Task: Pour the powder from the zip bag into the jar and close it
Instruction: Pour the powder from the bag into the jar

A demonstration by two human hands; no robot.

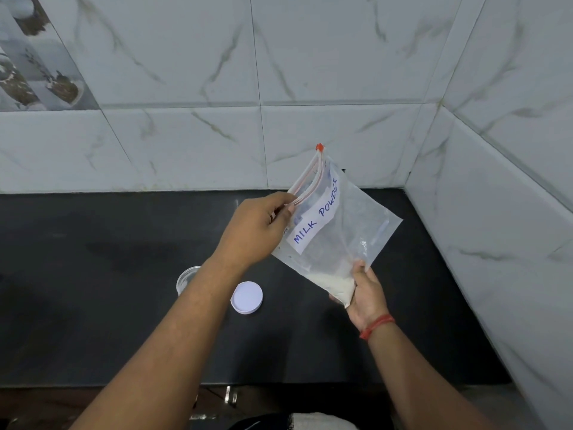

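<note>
With the left hand [260,228] pinching the milk powder zip bag's [347,231] open mouth and the right hand [366,293] gripping its powder-filled corner, swing the mouth over the open jar [186,279] at lower left before tipping.

Both bare forearms reach forward over the dark counter [93,274], the left arm crossing from lower left, the right from lower right. The left hand [259,229], knuckles up and fingers curled, pinches the open top edge of the zip bag [350,231], above the counter. The right hand [367,294], palm turned inward, cups the bag's lower corner from beneath, thumb [359,268] pressed to its front. A red thread band [376,325] circles the right wrist.
</note>
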